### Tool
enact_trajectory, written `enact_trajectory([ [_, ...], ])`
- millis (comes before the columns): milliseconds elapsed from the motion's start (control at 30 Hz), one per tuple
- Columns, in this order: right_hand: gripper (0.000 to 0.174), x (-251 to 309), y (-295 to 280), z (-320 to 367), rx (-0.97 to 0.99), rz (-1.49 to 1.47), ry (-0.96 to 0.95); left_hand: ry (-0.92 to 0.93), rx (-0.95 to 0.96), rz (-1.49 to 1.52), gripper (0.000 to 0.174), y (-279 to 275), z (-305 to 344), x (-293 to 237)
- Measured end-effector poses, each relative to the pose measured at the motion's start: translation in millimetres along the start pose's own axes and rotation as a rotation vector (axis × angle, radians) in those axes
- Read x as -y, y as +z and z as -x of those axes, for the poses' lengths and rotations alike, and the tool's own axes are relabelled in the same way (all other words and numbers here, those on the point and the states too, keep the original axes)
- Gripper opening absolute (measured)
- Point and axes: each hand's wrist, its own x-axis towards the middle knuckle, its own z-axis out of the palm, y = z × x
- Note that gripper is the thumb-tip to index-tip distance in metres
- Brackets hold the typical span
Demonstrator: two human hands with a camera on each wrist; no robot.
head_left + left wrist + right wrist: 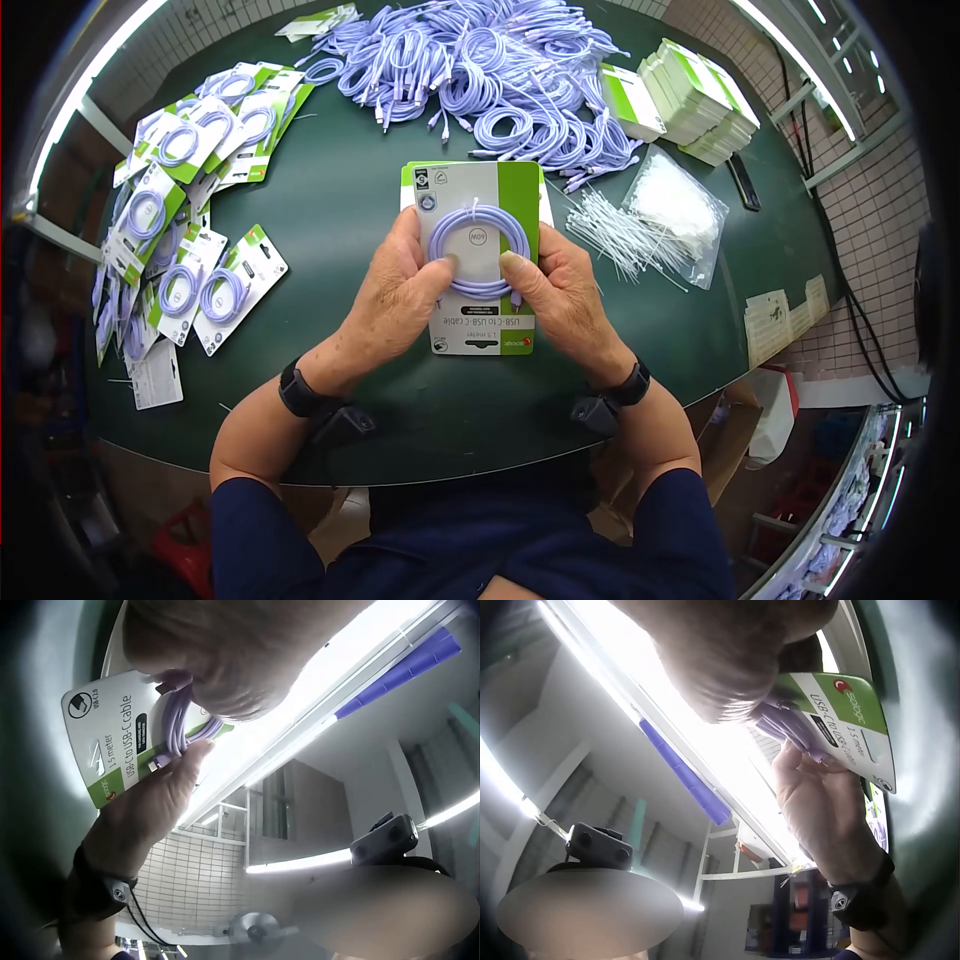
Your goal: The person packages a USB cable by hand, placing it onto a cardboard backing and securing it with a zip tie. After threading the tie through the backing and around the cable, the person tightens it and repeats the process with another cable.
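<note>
A white-and-green packaging card (465,325) with a coiled lilac USB-C cable (515,235) on its front is held between both hands above the table. Its printed text is upside down in the head view. My left hand (395,295) grips the left edge, thumb on the coil's lower left. On the opposite edge my right hand (570,300) grips, its thumb pressing the coil's right side. Fingers of both hands are hidden behind the card. Edges of more card (408,185) show behind it at the top. In the left wrist view the cable's plug (155,764) sticks out near the right thumb.
A big heap of lilac cables (480,60) covers the table's far side. Carded cables (180,150) are piled at the left. Stacks of blank cards (690,100) stand at the far right, near loose white zip ties (620,235) and a plastic bag (690,210).
</note>
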Motion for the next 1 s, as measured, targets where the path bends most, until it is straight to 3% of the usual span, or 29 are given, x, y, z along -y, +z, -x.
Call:
enact_trajectory([
  [333, 0.037, -5.2, 1.1, 1.0, -0.086, -0.041, -0.02, -0.078, -0.044, 0.15, 0.058, 5.9, 4.0, -6.0],
  [433, 0.036, -7.1, -0.9, -0.7, -0.115, -0.063, -0.018, 0.585, -0.418, -0.568, 0.057, 16.2, 7.0, -5.7],
  [467, 0.036, -7.1, -1.7, -1.4, -0.125, -0.066, -0.02, 0.581, -0.412, -0.571, 0.057, 15.2, 8.0, -9.1],
  [567, 0.036, -8.4, 0.4, 2.1, -0.141, -0.067, -0.018, 0.852, -0.103, -1.175, 0.048, 9.1, 10.4, -21.6],
  [700, 0.038, -5.6, 3.0, 4.7, -0.109, -0.056, -0.026, 0.947, -0.059, -1.246, 0.038, 7.4, 4.2, -1.6],
  [1000, 0.034, -1.4, 8.5, 2.1, -0.131, -0.163, -0.073, 1.014, -0.006, -1.202, 0.043, 1.4, 2.8, -7.4],
])
